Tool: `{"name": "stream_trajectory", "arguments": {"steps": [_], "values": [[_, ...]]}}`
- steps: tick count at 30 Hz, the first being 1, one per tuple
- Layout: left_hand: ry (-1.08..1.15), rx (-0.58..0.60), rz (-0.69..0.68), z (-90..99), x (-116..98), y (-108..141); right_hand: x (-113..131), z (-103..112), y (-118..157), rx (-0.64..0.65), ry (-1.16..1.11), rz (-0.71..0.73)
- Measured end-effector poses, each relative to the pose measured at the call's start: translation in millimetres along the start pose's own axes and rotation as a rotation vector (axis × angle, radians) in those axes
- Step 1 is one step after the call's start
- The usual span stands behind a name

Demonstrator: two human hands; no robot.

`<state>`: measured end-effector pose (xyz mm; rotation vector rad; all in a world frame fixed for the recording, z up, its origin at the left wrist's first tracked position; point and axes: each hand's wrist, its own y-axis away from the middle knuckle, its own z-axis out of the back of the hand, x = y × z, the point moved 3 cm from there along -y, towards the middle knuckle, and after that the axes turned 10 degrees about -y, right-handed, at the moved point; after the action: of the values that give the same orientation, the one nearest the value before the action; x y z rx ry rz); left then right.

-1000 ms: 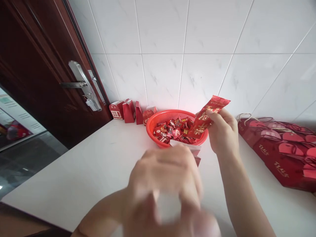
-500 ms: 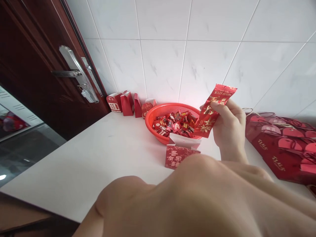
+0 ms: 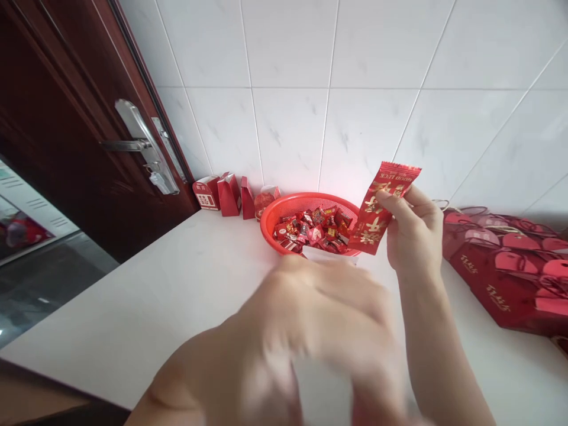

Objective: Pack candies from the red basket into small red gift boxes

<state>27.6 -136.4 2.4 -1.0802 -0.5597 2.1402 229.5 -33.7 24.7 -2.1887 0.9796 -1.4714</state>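
My right hand [image 3: 412, 222] is closed on a red packet [image 3: 373, 210] with gold lettering and "GOOD LUCK" near its top, held tilted over the right rim of the basket. My left hand [image 3: 328, 307], large and smeared by motion, arches across the lower middle. Its fingertips are blurred, and dim reddish edges show below it; whether it holds anything is unclear. Behind it, only the white flap [image 3: 331, 255] of a small red box shows; the hand hides the rest. Past that stands a red plastic basket [image 3: 271, 216] of wrapped sweets [image 3: 316, 228].
Several small red boxes [image 3: 228, 195] line the tiled wall at the back left. Red gift boxes with cords [image 3: 501, 284] stand at the right. A dark wooden door [image 3: 66, 106] with a metal handle [image 3: 128, 145] is at the left, beside the white tabletop [image 3: 177, 296].
My left hand has come back leftward into view, where its arm crossed the bottom before, and now covers most of the small box. My right hand still holds the packet. The view has tilted slightly.
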Motion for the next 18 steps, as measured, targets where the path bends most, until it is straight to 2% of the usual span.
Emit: {"name": "stream_trajectory", "arguments": {"steps": [1, 3, 6, 9, 11, 14, 18], "values": [[0.029, 0.038, -0.013, 3.4, 3.6, -21.4, -0.6, 0.6, -0.1, -0.011, -0.018, 0.007], [0.062, -0.053, -0.075, 8.3, 13.4, -59.7, -2.2, 0.0, 0.3, -0.024, -0.055, -0.017], [0.015, -0.105, -0.007, -3.0, 39.5, -91.7, -5.3, -4.5, 2.6, -0.02, -0.098, -0.091], [0.104, 0.065, 0.061, -22.7, 65.1, -98.9, -8.5, -7.8, 3.8, 0.003, -0.119, -0.158], [0.245, 0.136, 0.096, -27.7, 76.9, -99.9, -9.8, -6.4, 2.1, 0.02, -0.113, -0.188], [0.391, 0.103, 0.17, -20.9, 87.8, -103.6, -7.3, 1.8, -2.9, 0.016, -0.019, -0.17], [0.35, 0.153, 0.209, -8.9, 92.6, -107.3, 4.2, 13.0, -6.9, 0.02, 0.215, -0.049]]}}
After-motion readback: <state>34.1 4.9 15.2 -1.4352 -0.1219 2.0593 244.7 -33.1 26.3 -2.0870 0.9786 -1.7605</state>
